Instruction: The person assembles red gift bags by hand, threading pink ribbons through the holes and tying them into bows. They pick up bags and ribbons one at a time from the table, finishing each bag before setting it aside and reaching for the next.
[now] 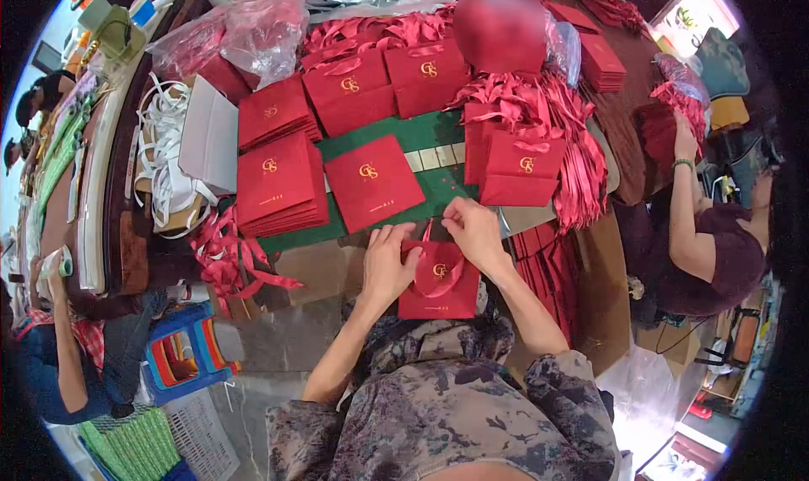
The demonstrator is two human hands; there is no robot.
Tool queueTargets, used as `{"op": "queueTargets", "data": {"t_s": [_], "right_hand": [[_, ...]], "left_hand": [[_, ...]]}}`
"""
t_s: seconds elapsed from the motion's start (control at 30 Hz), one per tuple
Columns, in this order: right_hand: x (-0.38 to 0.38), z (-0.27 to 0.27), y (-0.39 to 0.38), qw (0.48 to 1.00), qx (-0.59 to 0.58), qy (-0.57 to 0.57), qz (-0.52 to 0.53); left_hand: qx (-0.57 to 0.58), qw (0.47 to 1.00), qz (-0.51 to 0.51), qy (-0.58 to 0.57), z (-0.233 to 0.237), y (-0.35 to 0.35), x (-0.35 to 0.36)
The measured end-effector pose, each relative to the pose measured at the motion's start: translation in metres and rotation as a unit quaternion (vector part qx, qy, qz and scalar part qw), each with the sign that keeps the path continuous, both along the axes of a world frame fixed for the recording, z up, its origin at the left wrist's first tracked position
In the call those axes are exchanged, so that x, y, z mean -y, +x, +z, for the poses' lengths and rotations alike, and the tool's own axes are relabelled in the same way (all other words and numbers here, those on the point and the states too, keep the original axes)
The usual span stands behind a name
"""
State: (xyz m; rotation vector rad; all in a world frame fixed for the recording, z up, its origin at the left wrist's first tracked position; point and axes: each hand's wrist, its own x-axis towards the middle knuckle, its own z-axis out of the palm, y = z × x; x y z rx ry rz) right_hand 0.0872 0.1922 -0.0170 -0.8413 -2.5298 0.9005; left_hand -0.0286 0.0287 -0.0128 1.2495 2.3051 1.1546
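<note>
A small red paper gift bag (438, 300) with gold lettering rests upright against my lap at the table's near edge. A red ribbon handle (440, 292) loops down over its front. My left hand (389, 262) grips the bag's upper left corner, its thumb over the front. My right hand (474, 235) is at the top right of the bag, fingers pinched together beside a short upright piece of red ribbon (428, 228). The fingertips partly hide what they hold. Just beyond my hands, a flat red bag (371, 182) lies on the green mat (438, 190).
Stacked red bags (282, 182) stand left of the mat. Finished-looking bags with ribbons (524, 169) stand right, beside a bundle of red ribbons (577, 161). A white box (209, 136) holds white ribbons. Other people sit left and right; a blue stool (190, 350) is lower left.
</note>
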Motion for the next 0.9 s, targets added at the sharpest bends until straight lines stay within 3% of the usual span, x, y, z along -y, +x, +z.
{"op": "queueTargets", "data": {"t_s": [0.17, 0.3, 0.37, 0.57, 0.67, 0.7, 0.77, 0.9], "right_hand": [[0.006, -0.004, 0.007, 0.994, -0.092, -0.057, -0.031], [0.007, 0.002, 0.016, 0.993, -0.102, -0.050, -0.015], [0.008, 0.008, 0.017, 0.984, -0.106, -0.140, -0.022], [0.014, 0.008, 0.020, 0.968, -0.156, -0.192, -0.038], [0.025, 0.016, 0.020, 0.963, -0.173, -0.183, -0.097], [0.028, 0.019, 0.021, 0.963, -0.173, -0.184, -0.099], [0.031, 0.025, 0.022, 0.968, -0.154, -0.169, -0.103], [0.032, 0.036, 0.020, 0.968, -0.142, -0.176, -0.105]], "left_hand": [[0.000, 1.000, 0.005, 0.005, -0.004, 0.010, -0.014], [-0.017, 1.000, 0.009, 0.004, -0.011, 0.016, -0.026], [-0.023, 1.000, 0.016, 0.012, -0.013, 0.017, -0.033], [0.001, 1.000, 0.006, 0.023, -0.010, 0.014, -0.045], [0.192, 0.981, 0.001, 0.035, -0.007, 0.020, -0.039], [0.192, 0.981, 0.000, 0.033, -0.007, 0.021, -0.037], [0.300, 0.949, -0.018, 0.097, -0.009, 0.023, -0.034], [0.331, 0.934, -0.028, 0.129, -0.010, 0.023, -0.033]]}}
